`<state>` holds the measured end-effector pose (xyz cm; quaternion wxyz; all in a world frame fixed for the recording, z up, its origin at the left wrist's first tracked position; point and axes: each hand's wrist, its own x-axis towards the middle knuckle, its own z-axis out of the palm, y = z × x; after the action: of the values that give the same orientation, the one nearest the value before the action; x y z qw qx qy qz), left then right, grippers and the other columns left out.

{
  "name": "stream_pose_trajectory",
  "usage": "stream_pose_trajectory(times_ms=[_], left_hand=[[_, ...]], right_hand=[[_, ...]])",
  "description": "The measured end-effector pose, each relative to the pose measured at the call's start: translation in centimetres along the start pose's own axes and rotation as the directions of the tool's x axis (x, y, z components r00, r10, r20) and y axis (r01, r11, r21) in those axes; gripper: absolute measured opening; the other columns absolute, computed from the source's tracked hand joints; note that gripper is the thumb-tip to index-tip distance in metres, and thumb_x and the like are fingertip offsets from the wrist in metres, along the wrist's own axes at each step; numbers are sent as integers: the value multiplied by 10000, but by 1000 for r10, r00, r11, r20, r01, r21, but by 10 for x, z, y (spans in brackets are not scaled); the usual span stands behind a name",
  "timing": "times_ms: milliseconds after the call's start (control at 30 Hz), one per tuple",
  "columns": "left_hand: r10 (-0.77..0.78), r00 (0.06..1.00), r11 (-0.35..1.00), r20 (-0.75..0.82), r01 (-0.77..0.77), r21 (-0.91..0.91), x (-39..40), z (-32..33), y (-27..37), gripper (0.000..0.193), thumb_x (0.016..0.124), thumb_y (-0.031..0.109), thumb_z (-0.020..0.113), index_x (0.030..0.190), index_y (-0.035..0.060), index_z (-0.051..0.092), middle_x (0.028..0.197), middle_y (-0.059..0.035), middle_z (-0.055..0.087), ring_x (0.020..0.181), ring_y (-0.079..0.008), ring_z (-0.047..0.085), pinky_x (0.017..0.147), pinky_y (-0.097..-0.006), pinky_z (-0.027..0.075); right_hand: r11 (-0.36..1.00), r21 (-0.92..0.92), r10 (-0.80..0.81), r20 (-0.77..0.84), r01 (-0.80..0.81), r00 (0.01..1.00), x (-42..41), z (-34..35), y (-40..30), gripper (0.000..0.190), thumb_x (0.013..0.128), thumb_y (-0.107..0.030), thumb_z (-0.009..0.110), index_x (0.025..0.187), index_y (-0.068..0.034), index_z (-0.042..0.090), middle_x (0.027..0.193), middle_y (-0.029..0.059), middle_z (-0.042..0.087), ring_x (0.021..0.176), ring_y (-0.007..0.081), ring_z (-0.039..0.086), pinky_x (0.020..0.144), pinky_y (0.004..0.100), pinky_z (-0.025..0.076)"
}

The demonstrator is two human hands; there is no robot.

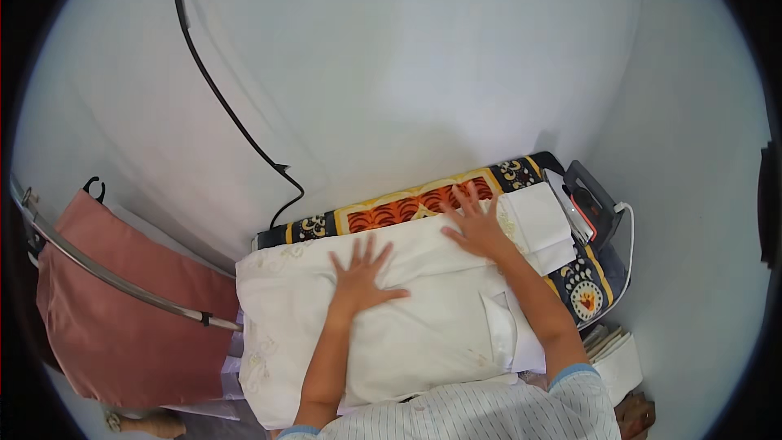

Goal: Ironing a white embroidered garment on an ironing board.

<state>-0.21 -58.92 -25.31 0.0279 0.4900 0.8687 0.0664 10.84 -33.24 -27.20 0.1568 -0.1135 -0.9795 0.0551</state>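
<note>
A white embroidered garment lies spread over a padded ironing surface with a patterned cover. My left hand rests palm down on the cloth, left of its middle, with fingers spread. Farther right, my right hand lies flat near the garment's far edge, its fingers apart and their tips over the red patterned cover. Neither hand holds anything. Shallow creases run through the fabric between them. A folded white flap with embroidery beside it lies right of my right hand. Beyond that, an electric iron stands at the surface's right end.
The iron's white cord hangs down the right side. A black cable runs down the wall. At left, a metal rail passes before a hanging pink cloth. Folded papers or cloths lie low at right.
</note>
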Motion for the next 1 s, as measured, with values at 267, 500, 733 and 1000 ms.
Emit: stream_pose_trajectory(times_ms=[267, 500, 733, 1000], left_hand=[[-401, 902, 914, 164, 405, 3, -15, -23, -52, 1087, 563, 820, 476, 1418, 242, 138, 1490, -46, 25, 1372, -215, 20, 973, -665, -86], [-386, 902, 919, 193, 395, -9, -22, -25, -58, 1323, 365, 822, 602, 1424, 217, 87, 1488, -69, 4, 1372, -239, -6, 957, -687, -81], [-379, 904, 918, 198, 393, -40, -25, -21, -64, 1340, 361, 814, 616, 1425, 202, 80, 1486, -91, -9, 1370, -258, -30, 947, -695, -72], [-349, 922, 924, 169, 369, -100, -18, -15, -66, 1333, 365, 803, 630, 1426, 218, 76, 1489, -72, -16, 1369, -266, -34, 944, -701, -58]], right_hand=[[974, 108, 193, 81, -201, 978, -6, -15, 33, 566, 900, -513, 303, 1384, -222, 277, 1462, 125, 150, 1364, 305, 12, 964, 667, -74], [982, -47, 185, -21, -185, 983, -35, -25, 62, 584, 873, -532, 368, 1375, -241, 301, 1458, 126, 165, 1349, 353, 71, 951, 686, -46], [596, -432, 517, -438, -677, 735, -64, -93, 126, 570, 744, -354, 613, 1230, -102, 456, 1426, 109, 233, 1349, 333, 89, 912, 743, 23], [400, -560, 651, -384, -726, 655, -77, -141, 180, 269, 646, -269, 694, 857, -104, 663, 1080, -2, 555, 1255, 276, 339, 923, 754, -27]])
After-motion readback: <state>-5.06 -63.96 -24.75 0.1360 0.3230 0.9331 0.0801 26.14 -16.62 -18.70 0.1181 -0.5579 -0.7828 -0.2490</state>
